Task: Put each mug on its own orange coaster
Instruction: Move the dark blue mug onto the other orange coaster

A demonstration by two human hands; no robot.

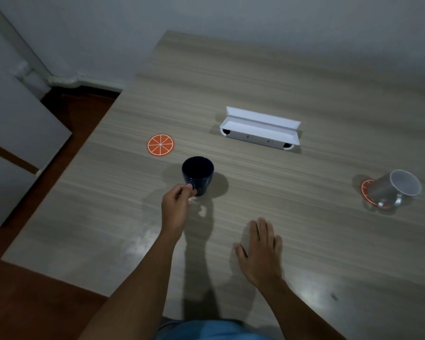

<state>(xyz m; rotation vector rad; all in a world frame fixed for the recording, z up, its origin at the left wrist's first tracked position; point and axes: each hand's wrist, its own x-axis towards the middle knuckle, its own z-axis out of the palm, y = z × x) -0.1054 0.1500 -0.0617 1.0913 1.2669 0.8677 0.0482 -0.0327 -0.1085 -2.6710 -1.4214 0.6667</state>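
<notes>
Box (260, 130), white and open, lies behind; left hand (176, 208) pinches the dark mug (198, 174), seemingly by its handle; right hand (261, 251) spread flat.

no readable text, labels or numbers anywhere; the white case (260, 128) perhaps bears marks, too blurred.

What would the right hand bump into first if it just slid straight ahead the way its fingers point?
Probably nothing soon. The right hand lies flat, fingers pointing up the bare table. Far along that line sits the white open box, though depth is hard to judge; the dark mug lies off to its left.
</notes>
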